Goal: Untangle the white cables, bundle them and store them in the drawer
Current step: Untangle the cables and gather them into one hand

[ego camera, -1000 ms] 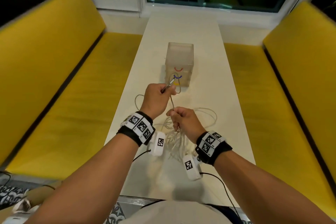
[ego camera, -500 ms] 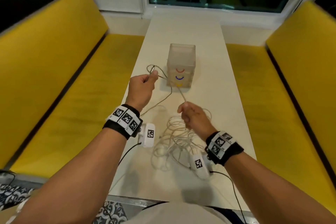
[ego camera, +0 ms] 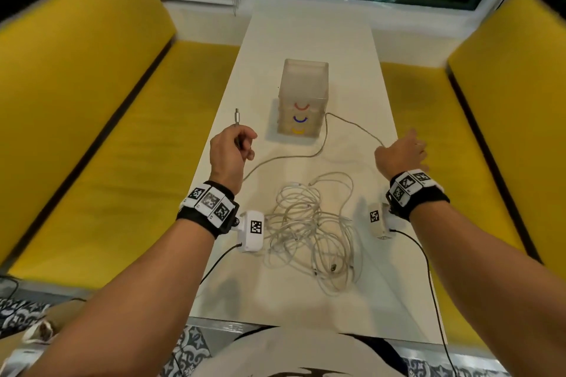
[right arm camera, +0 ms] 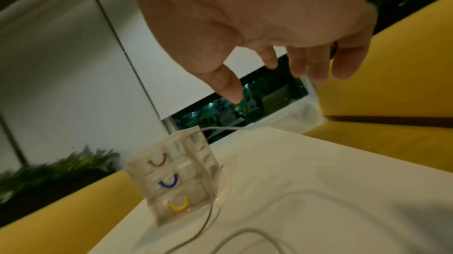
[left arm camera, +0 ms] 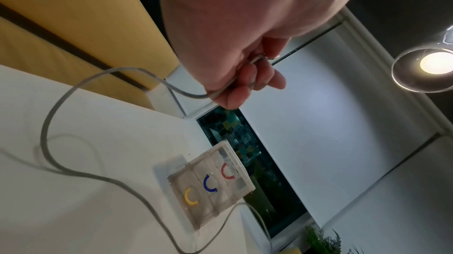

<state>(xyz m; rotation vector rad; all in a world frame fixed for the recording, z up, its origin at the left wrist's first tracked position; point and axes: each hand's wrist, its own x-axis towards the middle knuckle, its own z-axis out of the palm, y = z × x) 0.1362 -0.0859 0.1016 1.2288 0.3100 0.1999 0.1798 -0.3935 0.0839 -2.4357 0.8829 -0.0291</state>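
While my left hand (ego camera: 232, 153) is pinching one freed cable (ego camera: 284, 157) near the table's (ego camera: 306, 40) left edge, right hand (ego camera: 401, 153) fingers spread empty; I'm keeping it clear of the tangle (ego camera: 309, 223).

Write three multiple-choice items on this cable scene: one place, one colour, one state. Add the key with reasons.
1. Where does the tangled pile of white cables lie?
A. on the white table, between the forearms
B. inside the drawer unit
C. on the bench

2. What colour is the top handle of the translucent plastic drawer unit?
A. yellow
B. red
C. green

3. What is the right hand doing?
A. pinching a plug
B. fingers spread, holding nothing
C. pulling a drawer

Key: A, the pile sits on the tabletop; B, red arc uppermost; C is wrong, B: right wrist view shows open fingers.
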